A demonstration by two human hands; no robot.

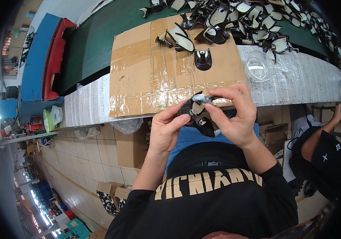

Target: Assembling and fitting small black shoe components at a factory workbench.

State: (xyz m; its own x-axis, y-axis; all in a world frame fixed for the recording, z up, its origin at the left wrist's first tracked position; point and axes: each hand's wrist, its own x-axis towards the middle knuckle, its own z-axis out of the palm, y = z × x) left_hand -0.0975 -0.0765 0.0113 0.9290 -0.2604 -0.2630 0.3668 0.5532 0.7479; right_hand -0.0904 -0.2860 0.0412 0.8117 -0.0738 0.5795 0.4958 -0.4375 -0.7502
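In front of my body, over the near edge of the cardboard, I hold a black glossy shoe part [187, 109] with a cream lining. My left hand [168, 126] grips its left side, thumb on top. My right hand [234, 113] pinches thumb and forefinger at its upper right, by a small whitish bit [199, 97]; whether that bit is loose or attached cannot be made out. A dark strap-like part hangs below, partly hidden by my fingers. On the cardboard sheet [132, 79] ahead lies one similar black part [203, 60], standing apart from the others.
Several more black-and-cream parts [218, 18] are heaped at the back right on a green belt [90, 51]. A clear round tub [259, 65] stands right of the cardboard. Another person [321, 151] sits close on my right. Open boxes [108, 197] stand on the floor at lower left.
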